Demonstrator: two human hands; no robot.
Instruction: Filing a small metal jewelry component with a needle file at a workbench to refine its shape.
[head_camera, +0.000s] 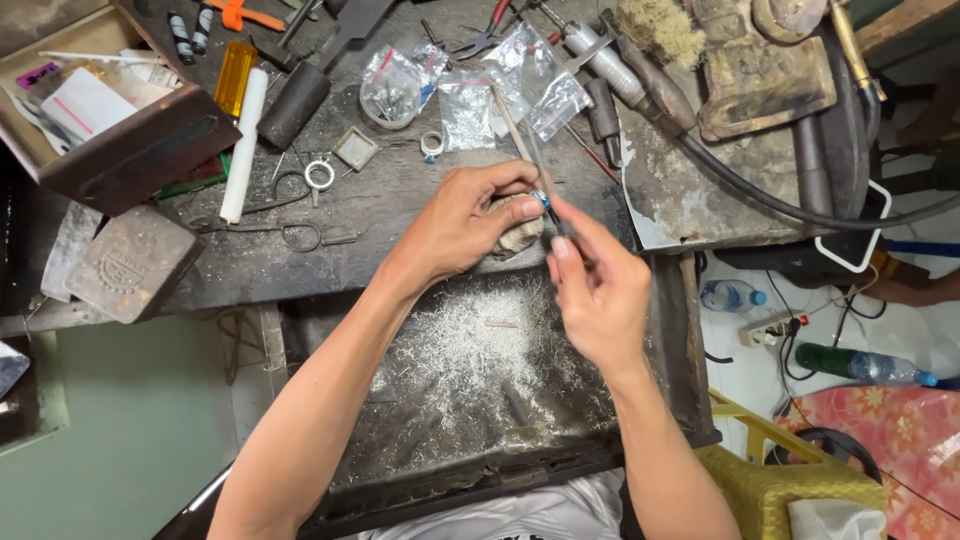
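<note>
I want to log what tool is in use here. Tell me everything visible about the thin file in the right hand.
The file is a thin, straight, grey metal rod. It slants up and away across the bench, its far end lying over clear plastic bags. The right hand pinches its near end; the left hand meets it at a small blue-tipped piece.

filings (470, 350) in tray (690, 340) below cluttered bench (400, 200).

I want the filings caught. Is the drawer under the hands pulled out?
Out: the drawer extends from the bench, with filings scattered inside.
</note>
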